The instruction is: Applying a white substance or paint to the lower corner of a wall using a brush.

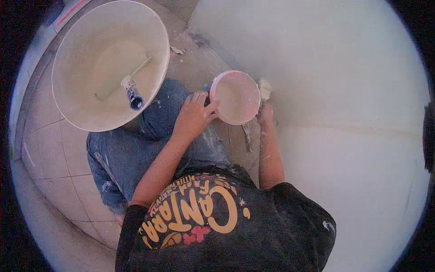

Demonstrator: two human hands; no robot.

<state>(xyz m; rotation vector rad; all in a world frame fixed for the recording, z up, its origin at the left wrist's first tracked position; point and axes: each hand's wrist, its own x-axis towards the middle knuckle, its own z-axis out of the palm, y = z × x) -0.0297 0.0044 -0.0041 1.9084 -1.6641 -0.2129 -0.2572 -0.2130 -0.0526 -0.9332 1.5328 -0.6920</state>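
A small pink bucket with a pale, smeared inside is in front of my body, its mouth facing up. My left hand grips its left side, the thumb at the rim. A small blue piece shows beyond those fingers; what it belongs to is hidden. Close to the bucket's right side, my right hand is closed, its fingers mostly out of sight. Just beyond it, against the white wall, is a whitish, putty-coated piece whose kind I cannot make out; it seems held in that hand.
A large white tub stands at the far left, beside my bent knee. Inside lies a mixing paddle or roller-like tool with a dark blue end. The white wall fills the right side. Pale scraps lie on the tiled floor.
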